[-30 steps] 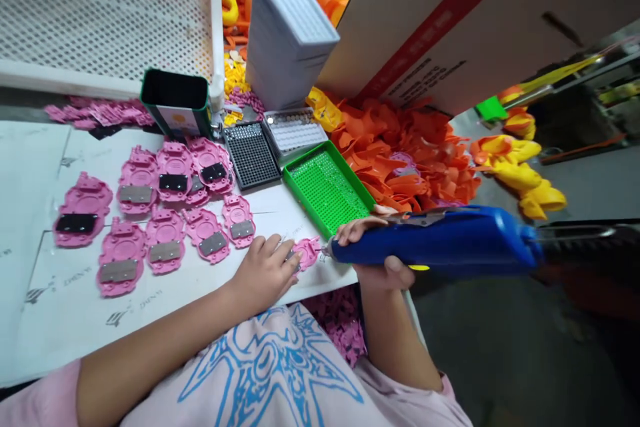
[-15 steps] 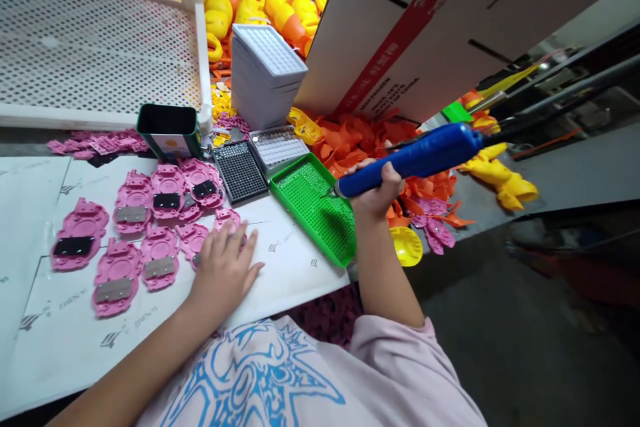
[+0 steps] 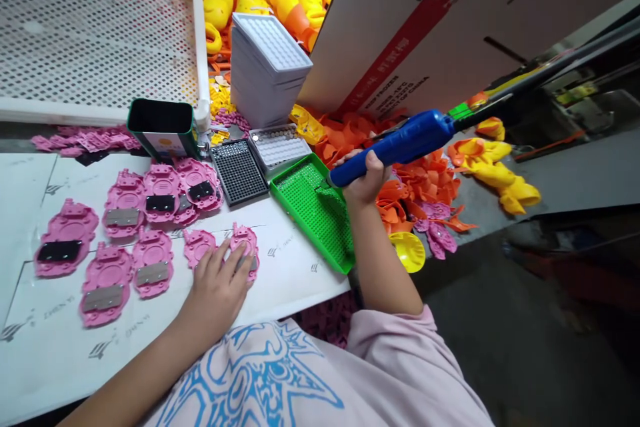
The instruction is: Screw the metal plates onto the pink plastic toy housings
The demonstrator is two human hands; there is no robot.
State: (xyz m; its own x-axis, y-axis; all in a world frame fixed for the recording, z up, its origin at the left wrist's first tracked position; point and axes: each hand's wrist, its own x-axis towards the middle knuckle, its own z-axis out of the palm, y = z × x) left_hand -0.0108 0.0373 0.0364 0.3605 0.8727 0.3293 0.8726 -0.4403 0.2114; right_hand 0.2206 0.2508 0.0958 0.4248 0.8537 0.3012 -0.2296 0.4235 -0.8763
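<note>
My right hand [image 3: 367, 180] is wrapped round a blue electric screwdriver [image 3: 400, 147], its tip over the green perforated tray [image 3: 310, 213]. My left hand [image 3: 220, 283] lies with fingers spread on the white sheet, fingertips touching a pink plastic part [image 3: 244, 240]; another pink part [image 3: 199, 245] is beside the fingers. Several more pink parts [image 3: 107, 285] with grey or black plates are spread to the left. A black perforated tray [image 3: 239, 172] adjoins the green one.
A dark green container [image 3: 163, 137] and a white perforated crate [image 3: 100, 33] stand at the back left. Behind the trays are a stack of white trays [image 3: 267, 73], a cardboard box [image 3: 390, 33] and orange pieces [image 3: 420, 180]. A yellow bowl-shaped piece [image 3: 407, 251] lies at the edge.
The pink part under my left fingers has shifted right and shows more. My right hand and the screwdriver have moved slightly left and down. The view has shifted a little.
</note>
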